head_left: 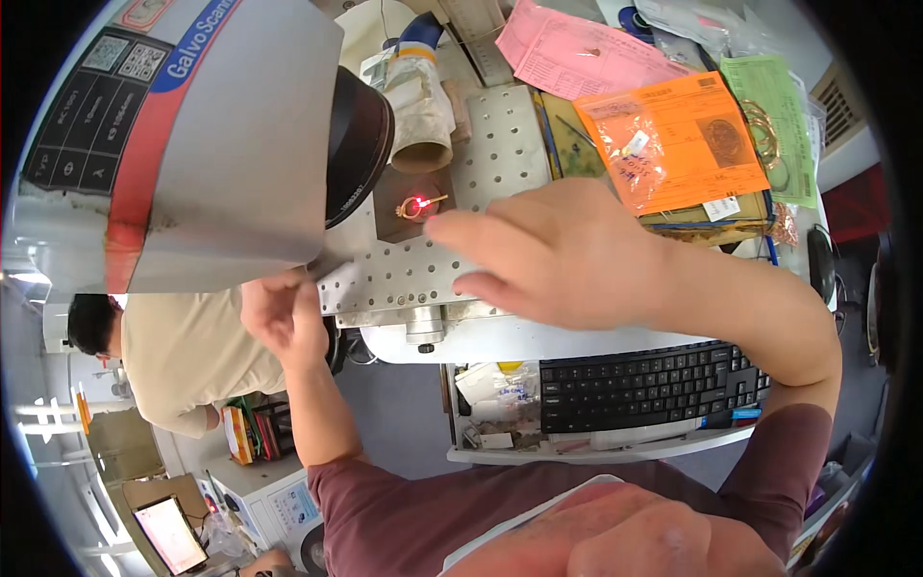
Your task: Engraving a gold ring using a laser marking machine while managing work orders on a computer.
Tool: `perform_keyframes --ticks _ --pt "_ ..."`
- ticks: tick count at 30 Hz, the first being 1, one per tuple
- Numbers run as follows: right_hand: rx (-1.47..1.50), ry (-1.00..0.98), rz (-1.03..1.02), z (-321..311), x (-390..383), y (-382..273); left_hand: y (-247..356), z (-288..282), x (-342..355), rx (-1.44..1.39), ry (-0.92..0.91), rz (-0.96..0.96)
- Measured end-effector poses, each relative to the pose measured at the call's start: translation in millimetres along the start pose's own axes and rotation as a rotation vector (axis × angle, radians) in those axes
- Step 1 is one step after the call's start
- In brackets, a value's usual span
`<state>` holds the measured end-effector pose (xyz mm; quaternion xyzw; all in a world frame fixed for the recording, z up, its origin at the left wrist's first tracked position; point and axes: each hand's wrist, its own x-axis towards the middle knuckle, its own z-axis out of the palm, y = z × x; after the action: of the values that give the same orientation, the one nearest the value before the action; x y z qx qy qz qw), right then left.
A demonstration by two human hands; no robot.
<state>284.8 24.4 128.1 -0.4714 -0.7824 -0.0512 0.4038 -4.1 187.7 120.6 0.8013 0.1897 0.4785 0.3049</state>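
Note:
A small gold ring [407,210] lies on a dark square pad [388,227], with red light spots shining on it. Under the pad is a perforated metal plate [495,163]. My right hand [567,255] hovers over the plate, just right of the ring. Its index finger points toward the ring, thumb apart, and nothing shows in its grasp. At the plate's front left corner, below the machine head, my left hand [284,313] is closed in a pinch. A blurred greyish sliver shows by its fingertips; I cannot tell what it is.
A big grey machine head [240,144] with a black lens [361,144] overhangs the left. Behind the ring sits a taped tube [423,115]. Orange [711,144], pink [586,48] and green [769,106] slips lie right. A keyboard [644,385] rests in front; another person [197,351] is at left.

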Motion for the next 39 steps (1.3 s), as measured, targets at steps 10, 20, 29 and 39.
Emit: perform_keyframes --ticks 10,20,29,39 --pt "-0.068 0.007 -0.223 -33.6 -17.2 -29.4 62.1 44.9 -1.6 0.0 -0.269 0.266" --pt "-0.084 -0.073 0.051 -74.0 -34.6 -33.5 73.0 82.1 3.8 0.1 -0.303 0.395" --pt "-0.369 0.008 0.629 -82.1 -37.6 112.3 7.9 47.9 8.6 -0.013 -0.082 0.031" --pt "-0.534 -0.074 0.594 -52.8 -45.4 173.1 -11.1 44.0 38.8 0.106 -0.409 -0.213"
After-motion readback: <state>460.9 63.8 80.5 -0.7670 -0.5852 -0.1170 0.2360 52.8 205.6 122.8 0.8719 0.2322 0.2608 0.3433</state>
